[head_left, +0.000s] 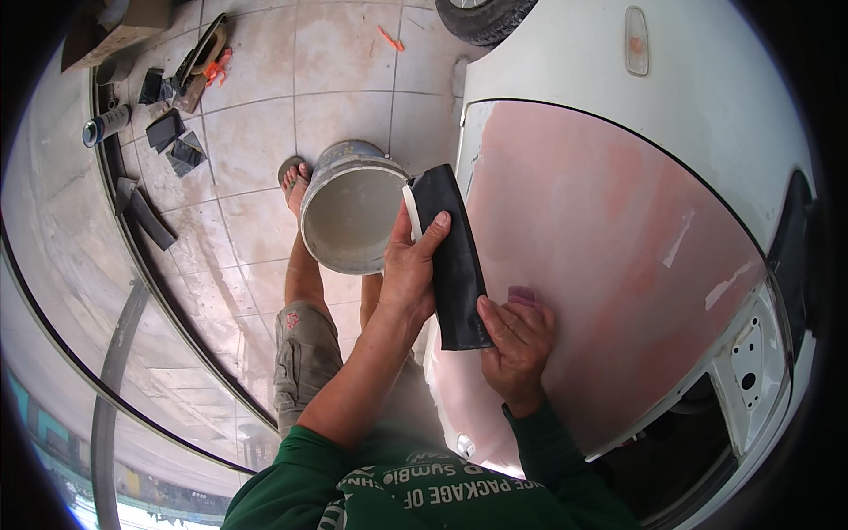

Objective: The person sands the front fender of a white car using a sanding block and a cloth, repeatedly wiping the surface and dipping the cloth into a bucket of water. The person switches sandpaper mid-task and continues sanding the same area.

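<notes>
My left hand (413,265) is closed on a long black sheet of sandpaper (455,256), thumb on top, with a pale strip-like edge (412,210) showing beside its upper end. My right hand (517,340) pinches the sheet's lower corner between thumb and fingers. A small dark purple patch (521,294) shows just past the right knuckles; I cannot tell what it is. Behind the hands is a car door (601,238) with a dull pink surface and pale patches. A round bucket (353,172) holding greyish liquid stands left of the sandpaper.
White car bodywork (707,97) and a tyre (486,22) are at the far right. On the tiled floor at left lie a spray can (106,126), dark sandpaper pieces (166,131) and a curved dark strip (148,216). A cardboard box (115,31) is at far left.
</notes>
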{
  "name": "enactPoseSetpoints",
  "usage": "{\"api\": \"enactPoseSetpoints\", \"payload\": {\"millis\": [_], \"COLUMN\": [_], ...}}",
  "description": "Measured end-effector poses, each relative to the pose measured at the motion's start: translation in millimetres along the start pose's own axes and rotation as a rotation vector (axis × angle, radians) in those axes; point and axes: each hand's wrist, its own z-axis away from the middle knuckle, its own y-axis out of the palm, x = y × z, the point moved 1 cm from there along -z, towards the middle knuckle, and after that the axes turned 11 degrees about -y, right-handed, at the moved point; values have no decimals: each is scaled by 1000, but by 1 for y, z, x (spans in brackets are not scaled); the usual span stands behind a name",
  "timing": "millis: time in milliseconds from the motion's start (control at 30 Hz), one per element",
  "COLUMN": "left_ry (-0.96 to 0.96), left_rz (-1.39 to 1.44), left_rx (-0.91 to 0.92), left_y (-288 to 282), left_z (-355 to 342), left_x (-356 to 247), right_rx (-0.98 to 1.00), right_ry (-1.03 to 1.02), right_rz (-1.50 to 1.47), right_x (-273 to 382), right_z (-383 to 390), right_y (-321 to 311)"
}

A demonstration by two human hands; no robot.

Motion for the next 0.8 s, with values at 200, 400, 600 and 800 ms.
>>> {"api": "enactPoseSetpoints", "payload": {"millis": [200, 400, 600, 800], "left_ry": [-4, 22, 283, 744], "left_rz": [-12, -15, -234, -829], "left_rx": [-17, -5, 28, -97], "left_y": [3, 9, 20, 45], "left_z": [-1, -5, -26, -65], "left_x": [-1, 1, 3, -3], "right_rx": [-22, -9, 273, 198], "right_ry": [39, 82, 70, -75], "right_rz": [-3, -9, -38, 414], "right_x": [1, -3, -9, -14], "right_z": [3, 4, -28, -23], "right_y": [3, 3, -79, -238]}}
